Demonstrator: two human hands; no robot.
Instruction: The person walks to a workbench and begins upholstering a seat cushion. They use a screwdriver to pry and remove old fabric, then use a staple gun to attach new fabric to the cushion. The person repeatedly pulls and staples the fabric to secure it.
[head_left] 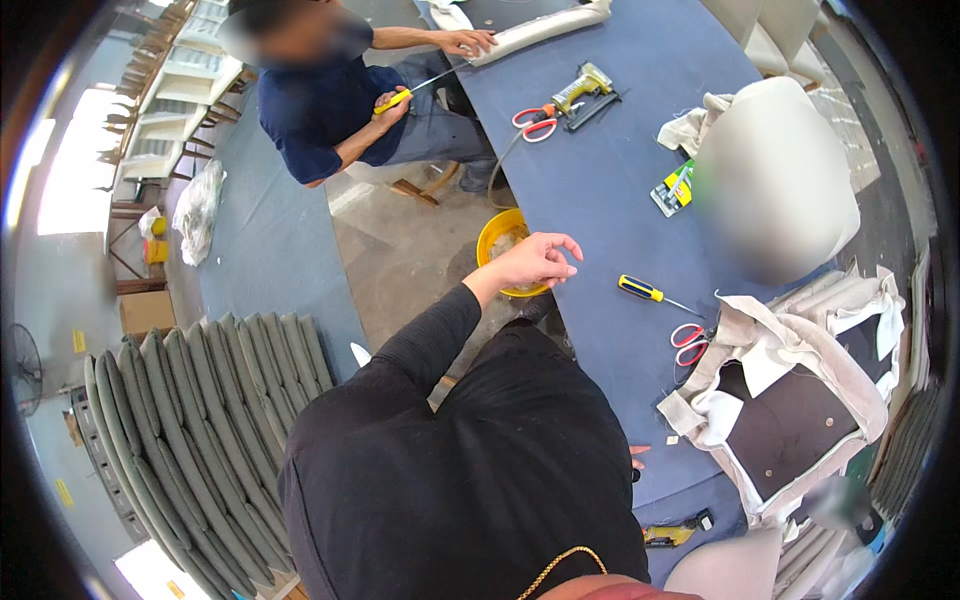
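Note:
My left hand (532,262) hangs over the table's near edge beside a yellow bucket (497,232). Its fingers are loosely bent and apart, holding nothing. Mostly hidden behind my body, my right hand (639,457) shows only a few outstretched fingertips at the table edge. Closest to my left hand on the blue table (600,220) lies a yellow-handled screwdriver (652,292). Red-handled scissors (690,343) lie beyond it, next to an upholstered seat panel (790,420) with a dark underside and loose beige fabric edges.
A co-worker (330,110) at the far left holds a yellow-handled tool (393,101) against a padded white piece (540,32). A staple gun (583,92), more scissors (536,122) and a beige cushion (780,180) lie on the table. Grey-green cushions (200,420) stand stacked at left.

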